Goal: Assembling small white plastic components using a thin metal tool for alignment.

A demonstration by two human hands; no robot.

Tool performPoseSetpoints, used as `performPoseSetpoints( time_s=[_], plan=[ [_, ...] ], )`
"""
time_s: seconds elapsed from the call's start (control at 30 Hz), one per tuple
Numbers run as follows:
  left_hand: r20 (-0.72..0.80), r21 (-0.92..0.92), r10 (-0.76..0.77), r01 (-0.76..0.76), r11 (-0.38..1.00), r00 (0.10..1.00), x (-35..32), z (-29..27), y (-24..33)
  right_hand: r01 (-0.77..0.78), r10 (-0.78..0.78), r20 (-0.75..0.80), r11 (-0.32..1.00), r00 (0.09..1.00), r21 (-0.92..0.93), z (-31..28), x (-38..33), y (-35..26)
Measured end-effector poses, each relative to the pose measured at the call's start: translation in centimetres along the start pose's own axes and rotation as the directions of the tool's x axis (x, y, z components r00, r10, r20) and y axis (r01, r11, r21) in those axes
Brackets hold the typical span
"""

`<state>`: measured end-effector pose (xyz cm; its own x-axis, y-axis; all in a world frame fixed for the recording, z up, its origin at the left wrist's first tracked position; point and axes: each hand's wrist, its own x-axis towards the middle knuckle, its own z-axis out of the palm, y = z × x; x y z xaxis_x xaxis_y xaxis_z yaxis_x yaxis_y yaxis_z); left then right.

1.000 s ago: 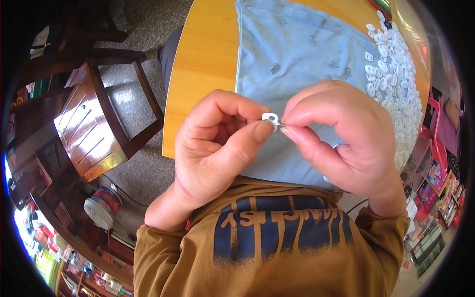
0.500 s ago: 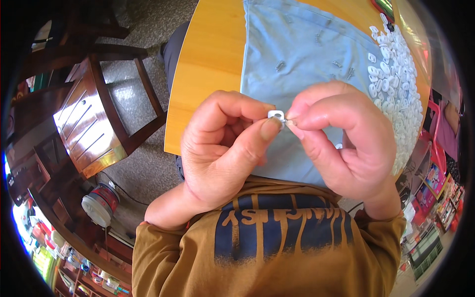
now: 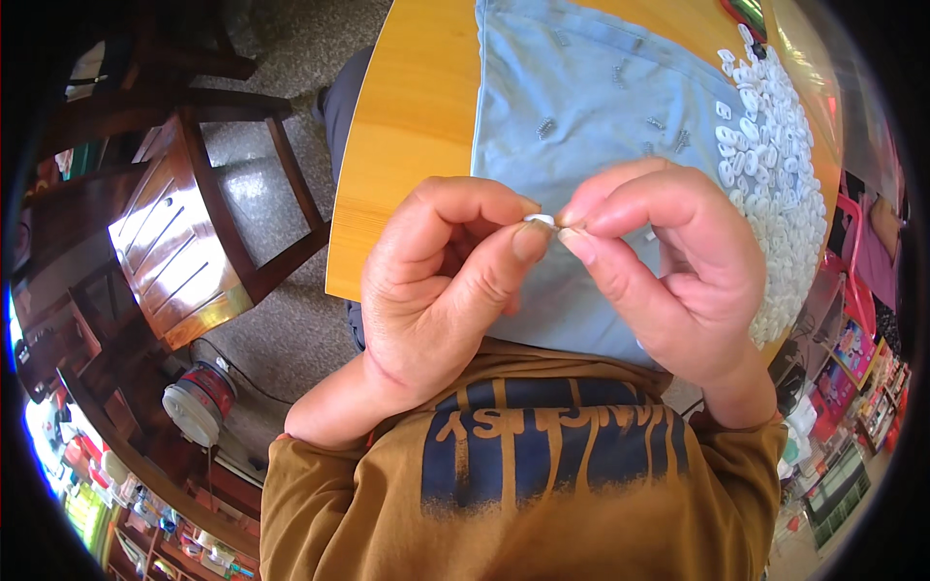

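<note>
Pinching together above the near edge of the desk, the left hand and the right hand meet fingertip to fingertip on a small white piece — thumb and forefinger of each closed on it. A second ago more of the piece showed; now only a sliver peeps between the fingers, and the hands sit a touch higher over the blue cloth. Tiny metal springs lie scattered on that cloth, and a heap of white pieces runs along the desk's right edge — neither has shifted.
</note>
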<state>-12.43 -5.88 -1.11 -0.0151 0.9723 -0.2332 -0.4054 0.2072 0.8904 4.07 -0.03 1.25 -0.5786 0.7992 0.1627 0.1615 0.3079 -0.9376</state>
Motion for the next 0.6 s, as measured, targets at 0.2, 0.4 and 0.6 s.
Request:
performPoseSetpoints(
  time_s=[0.2,0.4,0.6],
  plan=[
    [0.002,-0.105,-0.017,0.017,0.994,1.000,0.00,0.03,-0.25,0.006,-0.006,-0.001,1.000,1.000,0.021,-0.16,-0.28,0.13],
    [0.030,-0.168,-0.026,0.031,0.985,0.999,-0.17,-0.07,-0.05,0.066,-0.066,-0.008,0.998,0.998,-0.001,-0.25,-0.29,0.08],
    [-0.057,-0.215,-0.128,0.113,0.970,0.990,0.11,0.62,0.59,0.061,-0.061,-0.016,0.998,0.998,0.004,0.05,-0.26,0.19]
  ],
)
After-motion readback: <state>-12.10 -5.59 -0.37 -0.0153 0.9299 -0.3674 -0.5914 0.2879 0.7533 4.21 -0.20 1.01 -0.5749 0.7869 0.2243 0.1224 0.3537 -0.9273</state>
